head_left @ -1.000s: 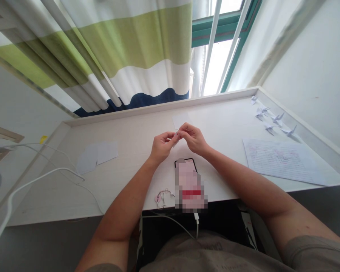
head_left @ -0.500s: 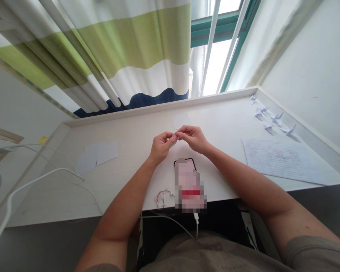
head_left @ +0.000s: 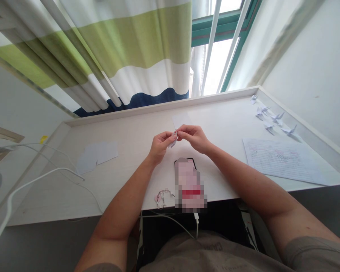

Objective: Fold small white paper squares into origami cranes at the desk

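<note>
A small folded piece of white paper (head_left: 173, 142) is pinched between my two hands over the middle of the desk. My left hand (head_left: 160, 146) grips it from the left between thumb and fingers. The fingertips of my right hand (head_left: 195, 137) are closed on its upper right part. Fingers cover much of the paper, so its full shape is hidden. Just beyond my hands lies a flat white sheet (head_left: 179, 121), partly covered by them. A phone (head_left: 187, 181) with a blurred screen lies nearer to me, below my hands.
Several folded paper cranes (head_left: 277, 118) stand at the back right of the desk (head_left: 136, 132), behind a written sheet (head_left: 277, 158). White paper squares (head_left: 107, 152) lie at left, near a white cable (head_left: 39, 177). A beaded strap (head_left: 161, 197) lies beside the phone, which has a charging plug (head_left: 196, 217).
More of the folded paper shows between my fingers now, below and above the left thumb. Both hands stay in nearly the same place.
</note>
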The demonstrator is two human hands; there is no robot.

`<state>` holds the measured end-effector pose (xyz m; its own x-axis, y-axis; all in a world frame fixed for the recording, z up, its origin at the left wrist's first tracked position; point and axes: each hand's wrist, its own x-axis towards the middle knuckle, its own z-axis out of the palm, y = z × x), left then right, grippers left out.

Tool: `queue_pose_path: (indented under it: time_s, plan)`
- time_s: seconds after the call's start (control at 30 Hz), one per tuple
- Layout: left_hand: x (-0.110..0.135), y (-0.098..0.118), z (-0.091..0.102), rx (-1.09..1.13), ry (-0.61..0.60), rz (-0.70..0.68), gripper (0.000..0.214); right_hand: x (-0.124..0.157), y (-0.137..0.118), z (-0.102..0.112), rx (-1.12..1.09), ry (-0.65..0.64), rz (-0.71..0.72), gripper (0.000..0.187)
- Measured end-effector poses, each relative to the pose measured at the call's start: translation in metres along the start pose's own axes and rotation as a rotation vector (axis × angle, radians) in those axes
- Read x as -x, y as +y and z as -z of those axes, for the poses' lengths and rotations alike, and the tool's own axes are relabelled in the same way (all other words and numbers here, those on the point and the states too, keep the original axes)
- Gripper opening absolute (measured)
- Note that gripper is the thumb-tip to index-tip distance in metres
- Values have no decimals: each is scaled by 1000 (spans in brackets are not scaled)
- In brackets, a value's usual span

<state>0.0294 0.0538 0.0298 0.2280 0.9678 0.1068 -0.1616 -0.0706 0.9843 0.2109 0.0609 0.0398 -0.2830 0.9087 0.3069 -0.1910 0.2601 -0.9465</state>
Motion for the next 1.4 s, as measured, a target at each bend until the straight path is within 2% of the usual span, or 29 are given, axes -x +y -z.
queue_pose_path:
  time_s: [0.37, 0.7, 0.87, 1.03, 1.23, 1.4]
  plan:
    - [3, 9, -3, 47, -103, -2, 42, 2, -6, -1, -38, -47, 19, 34]
    - [1, 3, 2, 64, -166, 25, 46, 1, -6, -2, -57, -67, 44, 36]
    - [-1, 3, 0, 106, -108, 32, 48, 1, -4, -2, -86, -75, 57, 33]
    - [-1, 2, -3, 77, -56, 6, 53, 1, -1, -1, -83, -79, 5, 33]
    - [-3, -1, -4, -57, 62, -145, 41, -1, 4, 0, -41, -40, -16, 36]
    - [-4, -3, 0, -96, 45, -146, 35, -3, 9, 4, -14, 11, -35, 40]
